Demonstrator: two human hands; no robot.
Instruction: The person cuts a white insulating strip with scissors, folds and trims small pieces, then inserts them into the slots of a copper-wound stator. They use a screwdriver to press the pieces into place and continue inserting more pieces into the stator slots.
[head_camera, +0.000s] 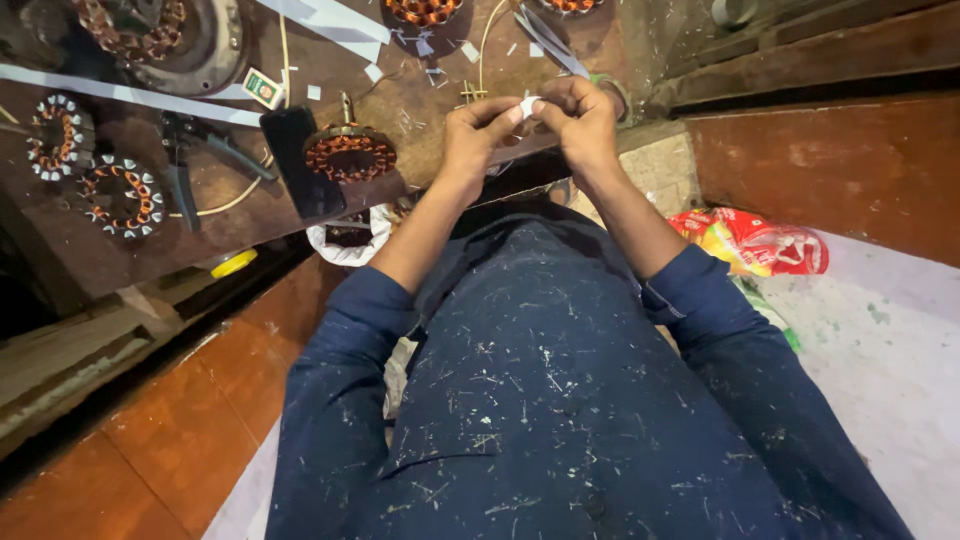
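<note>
Pinching small white paper piece (529, 104): left hand (472, 135), right hand (580, 118), both grips narrow, probably folding.

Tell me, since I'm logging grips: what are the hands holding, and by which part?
A small white paper piece, pinched at its ends between left hand and right hand.

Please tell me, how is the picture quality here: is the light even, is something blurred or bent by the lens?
Head view: warm, uneven light; the left edge falls into dark shadow. The wide lens bends the wooden workbench edges. The left hand and right hand, pinching a small white paper piece, look fairly sharp; the copper-wound stator too.
</note>
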